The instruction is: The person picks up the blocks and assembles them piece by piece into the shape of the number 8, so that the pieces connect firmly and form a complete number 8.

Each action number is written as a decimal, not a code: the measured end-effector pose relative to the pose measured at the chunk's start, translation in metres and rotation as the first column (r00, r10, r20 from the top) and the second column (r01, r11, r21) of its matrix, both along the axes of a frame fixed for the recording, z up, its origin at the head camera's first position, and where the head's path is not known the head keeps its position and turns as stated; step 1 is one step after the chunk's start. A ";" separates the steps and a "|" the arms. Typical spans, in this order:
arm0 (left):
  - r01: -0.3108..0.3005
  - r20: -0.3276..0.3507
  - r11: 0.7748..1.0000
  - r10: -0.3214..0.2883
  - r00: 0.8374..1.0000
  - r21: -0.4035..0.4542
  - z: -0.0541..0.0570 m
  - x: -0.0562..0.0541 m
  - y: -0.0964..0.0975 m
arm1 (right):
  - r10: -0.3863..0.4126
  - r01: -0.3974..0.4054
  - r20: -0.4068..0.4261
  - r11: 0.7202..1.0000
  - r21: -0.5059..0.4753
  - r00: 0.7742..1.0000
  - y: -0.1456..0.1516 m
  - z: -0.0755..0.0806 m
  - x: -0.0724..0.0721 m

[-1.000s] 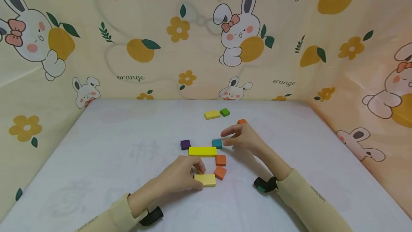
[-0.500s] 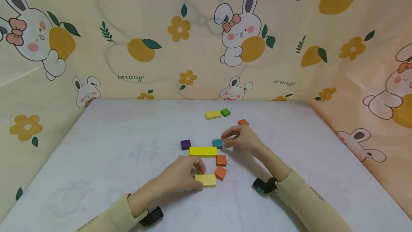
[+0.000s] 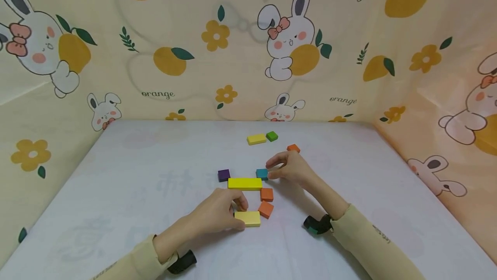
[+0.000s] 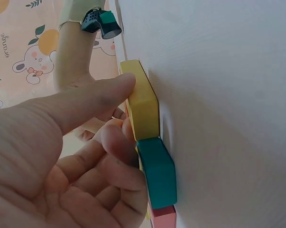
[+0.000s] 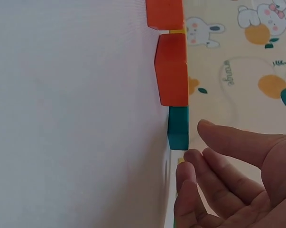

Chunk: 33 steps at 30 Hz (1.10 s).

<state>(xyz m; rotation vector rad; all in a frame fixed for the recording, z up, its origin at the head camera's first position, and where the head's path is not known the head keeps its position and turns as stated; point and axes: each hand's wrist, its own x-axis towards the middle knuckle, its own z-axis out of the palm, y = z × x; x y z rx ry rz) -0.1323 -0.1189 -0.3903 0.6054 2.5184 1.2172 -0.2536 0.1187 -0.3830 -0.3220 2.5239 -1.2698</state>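
With thumb in front and fingers behind, my left hand [image 3: 217,211] pinches the pale yellow block [image 3: 251,219] lying flat on the table. The left wrist view shows a green-teal block [image 4: 157,175] against that block's end and a pinkish-red block [image 4: 163,218] beyond, both hidden behind the hand in the head view. My right hand [image 3: 291,168] has thumb and fingers apart beside a small blue-teal block [image 3: 262,174], holding nothing. A long bright yellow block [image 3: 244,184] lies just before the blue-teal one. Two orange blocks, one upper [image 3: 266,194] and one lower [image 3: 265,209], run down to the pale yellow block.
A purple block [image 3: 223,175] sits at the long block's left end. Farther back lie another yellow block [image 3: 256,139], a green block [image 3: 272,136] and an orange block [image 3: 293,148], partly behind the right hand. Patterned cloth walls [image 3: 240,64] surround the white table [image 3: 136,176].
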 end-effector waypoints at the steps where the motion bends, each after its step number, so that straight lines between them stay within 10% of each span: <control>1: 0.001 0.000 1.000 -0.001 1.000 0.002 0.000 0.000 0.000 | 0.001 -0.001 -0.001 1.000 -0.001 1.000 0.000 0.000 0.000; 8: 0.003 -0.025 1.000 -0.003 1.000 -0.010 0.002 -0.005 -0.005 | -0.022 0.023 -0.034 0.999 0.027 0.999 -0.003 -0.004 -0.001; 14: -0.066 -0.139 0.998 0.064 0.988 -0.011 0.024 -0.026 -0.023 | -0.028 0.030 -0.052 0.999 0.039 0.998 -0.004 -0.004 -0.003; 24: -0.123 -0.256 0.990 0.136 0.957 0.064 0.039 -0.118 -0.026 | -0.026 0.028 -0.045 0.999 0.044 0.999 -0.004 -0.005 -0.003; 33: -0.143 -0.219 0.960 0.196 0.956 0.240 0.020 -0.198 0.013 | -0.015 0.017 -0.055 0.999 0.034 0.998 -0.003 -0.008 -0.002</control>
